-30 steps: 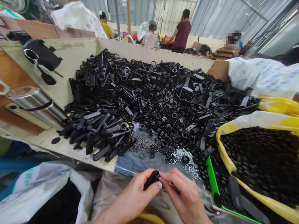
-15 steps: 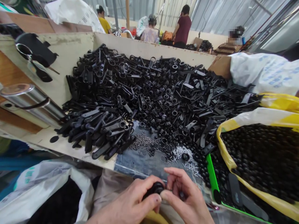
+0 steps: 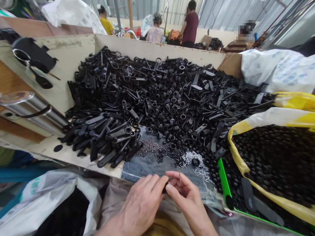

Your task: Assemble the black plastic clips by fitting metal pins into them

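Tray [image 3: 157, 49]: heaped with black pieces [image 3: 110, 85]
Left hand [image 3: 145, 196]: closed around black part [image 3: 165, 188]
Right hand [image 3: 185, 195]: thumb against it; grip unclear
Handling: likely light, stiff; pinch edges

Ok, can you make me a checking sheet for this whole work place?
Surface: dark blue-grey flat sheet, strewn with small silvery pins.
Job's things: small black part, mostly hidden from view.
Clutter: big heap of black plastic-looking pieces; shiny metal cylindrical flask.
Hands: bare left hand curled over the part; bare right hand up against it.
Cables: thin dark cable hanging at the back.
Surroundings: several people in the background, before a grey corrugated metal wall.
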A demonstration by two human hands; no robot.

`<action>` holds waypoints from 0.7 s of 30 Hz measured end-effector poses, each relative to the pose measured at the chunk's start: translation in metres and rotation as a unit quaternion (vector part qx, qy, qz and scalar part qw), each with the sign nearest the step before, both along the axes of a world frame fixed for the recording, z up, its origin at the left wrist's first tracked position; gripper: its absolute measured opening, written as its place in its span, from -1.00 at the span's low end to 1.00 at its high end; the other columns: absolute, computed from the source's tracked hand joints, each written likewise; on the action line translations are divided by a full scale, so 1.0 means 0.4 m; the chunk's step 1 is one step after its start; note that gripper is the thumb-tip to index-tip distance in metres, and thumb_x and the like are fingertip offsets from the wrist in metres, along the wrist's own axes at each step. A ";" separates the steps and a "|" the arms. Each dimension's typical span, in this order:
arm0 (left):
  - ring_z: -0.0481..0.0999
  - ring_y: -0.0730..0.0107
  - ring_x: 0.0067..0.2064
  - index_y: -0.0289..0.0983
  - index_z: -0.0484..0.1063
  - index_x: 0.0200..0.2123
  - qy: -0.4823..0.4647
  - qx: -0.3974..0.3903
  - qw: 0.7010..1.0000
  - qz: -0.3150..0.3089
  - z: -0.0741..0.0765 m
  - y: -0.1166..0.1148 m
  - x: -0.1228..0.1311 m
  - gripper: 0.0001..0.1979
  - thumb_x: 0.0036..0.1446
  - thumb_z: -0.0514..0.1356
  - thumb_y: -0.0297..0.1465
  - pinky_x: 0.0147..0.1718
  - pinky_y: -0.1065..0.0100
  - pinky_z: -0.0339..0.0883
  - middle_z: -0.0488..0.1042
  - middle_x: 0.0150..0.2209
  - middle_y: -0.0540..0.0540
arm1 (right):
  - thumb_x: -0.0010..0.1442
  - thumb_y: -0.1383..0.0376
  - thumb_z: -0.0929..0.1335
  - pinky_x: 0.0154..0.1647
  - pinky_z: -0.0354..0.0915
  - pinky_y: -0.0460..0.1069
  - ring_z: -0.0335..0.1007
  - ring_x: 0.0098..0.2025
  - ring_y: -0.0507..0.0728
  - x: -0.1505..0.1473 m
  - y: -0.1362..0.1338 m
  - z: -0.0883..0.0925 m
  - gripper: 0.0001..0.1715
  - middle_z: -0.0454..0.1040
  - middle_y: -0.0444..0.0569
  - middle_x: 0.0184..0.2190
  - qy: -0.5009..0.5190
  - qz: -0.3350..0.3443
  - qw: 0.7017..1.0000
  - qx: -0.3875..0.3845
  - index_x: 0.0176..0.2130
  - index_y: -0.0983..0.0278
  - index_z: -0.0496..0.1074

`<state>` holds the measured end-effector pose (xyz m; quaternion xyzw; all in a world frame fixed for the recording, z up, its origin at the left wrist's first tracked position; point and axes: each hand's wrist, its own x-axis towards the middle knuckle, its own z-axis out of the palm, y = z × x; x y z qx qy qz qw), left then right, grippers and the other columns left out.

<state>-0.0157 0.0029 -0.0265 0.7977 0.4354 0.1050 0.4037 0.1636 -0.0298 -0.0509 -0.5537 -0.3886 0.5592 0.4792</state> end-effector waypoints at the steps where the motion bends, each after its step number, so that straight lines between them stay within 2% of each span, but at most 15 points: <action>1: 0.45 -0.08 0.20 -0.19 0.31 0.30 -0.020 -0.028 0.999 0.025 0.003 0.005 0.001 -0.53 0.35 0.03 -0.43 0.22 -0.10 0.24 0.51 0.17 -0.26 | 0.14 -0.10 0.55 -0.35 0.33 -0.03 0.35 -0.42 0.07 -0.002 0.006 0.002 -0.39 0.54 -0.07 -0.35 0.007 -0.007 1.000 0.001 0.02 0.22 0.58; 4: 0.43 0.06 0.21 -0.15 0.36 0.15 -0.099 -0.165 0.975 0.110 0.013 0.017 -0.004 -0.61 0.25 0.18 -0.38 0.20 0.06 0.27 0.50 0.17 -0.17 | 0.11 -0.10 0.57 -0.26 0.37 0.01 0.45 -0.33 0.13 -0.002 0.024 0.006 -0.41 0.60 -0.02 -0.30 0.013 0.000 1.000 -0.008 -0.03 0.22 0.64; 5: 0.48 0.12 0.13 -0.16 0.39 0.06 -0.116 -0.208 0.963 0.124 0.014 0.019 -0.006 -0.67 0.22 0.20 -0.38 0.13 0.13 0.32 0.54 0.09 -0.14 | 0.12 -0.11 0.55 -0.23 0.38 0.02 0.47 -0.30 0.15 -0.001 0.030 0.007 -0.44 0.62 0.00 -0.29 0.003 0.006 1.000 -0.006 -0.06 0.22 0.66; 7: 0.53 0.27 -0.15 -0.21 0.38 -0.06 -0.140 -0.279 0.941 0.130 0.013 0.024 -0.009 -0.75 0.17 0.20 -0.37 -0.13 0.25 0.40 0.55 -0.17 -0.06 | 0.18 -0.11 0.52 -0.19 0.38 0.04 0.47 -0.28 0.17 0.002 0.040 0.008 -0.50 0.62 0.00 -0.30 -0.039 0.013 0.999 0.023 -0.11 0.21 0.70; 9: 0.39 0.42 -0.43 -0.24 0.34 -0.05 -0.158 -0.342 0.918 0.125 0.011 0.027 -0.010 -0.71 0.15 0.18 -0.33 -0.40 0.36 0.29 0.44 -0.42 0.07 | 0.23 -0.09 0.49 -0.18 0.37 0.04 0.44 -0.29 0.15 0.005 0.049 0.008 -0.56 0.59 -0.02 -0.32 -0.086 0.017 0.994 0.068 -0.14 0.18 0.71; 11: 0.27 0.48 -0.53 -0.28 0.31 0.00 -0.179 -0.383 0.899 0.118 0.010 0.031 -0.008 -0.60 0.14 0.20 -0.25 -0.51 0.41 0.15 0.33 -0.54 0.15 | 0.28 -0.06 0.46 -0.21 0.35 0.02 0.42 -0.31 0.14 0.006 0.056 0.008 -0.60 0.57 -0.04 -0.35 -0.109 0.027 0.989 0.093 -0.15 0.17 0.72; 15: 0.24 0.54 -0.59 -0.33 0.30 0.07 -0.230 -0.422 0.869 0.118 0.013 0.036 -0.008 -0.44 0.11 0.27 -0.11 -0.55 0.42 0.05 0.40 -0.53 0.11 | 0.30 -0.02 0.46 -0.23 0.33 0.01 0.44 -0.29 0.15 0.004 0.062 0.003 -0.64 0.58 -0.04 -0.35 -0.090 0.047 0.991 0.082 -0.13 0.16 0.71; 18: 0.22 0.63 -0.63 -0.35 0.30 0.09 -0.264 -0.438 0.850 0.130 0.020 0.035 -0.010 -0.41 0.14 0.27 -0.07 -0.54 0.42 0.00 0.48 -0.47 0.05 | 0.29 -0.02 0.46 -0.23 0.33 0.01 0.45 -0.28 0.15 0.001 0.060 -0.003 -0.64 0.59 -0.04 -0.35 -0.078 0.051 0.993 0.075 -0.12 0.16 0.70; 21: 0.22 0.65 -0.65 -0.36 0.30 0.08 -0.266 -0.445 0.845 0.130 0.036 0.033 -0.012 -0.40 0.15 0.26 -0.04 -0.54 0.41 -0.05 0.51 -0.46 0.02 | 0.29 -0.04 0.45 -0.21 0.35 0.02 0.47 -0.27 0.16 0.000 0.057 -0.007 -0.60 0.58 -0.03 -0.33 -0.084 0.058 0.992 0.072 -0.12 0.18 0.70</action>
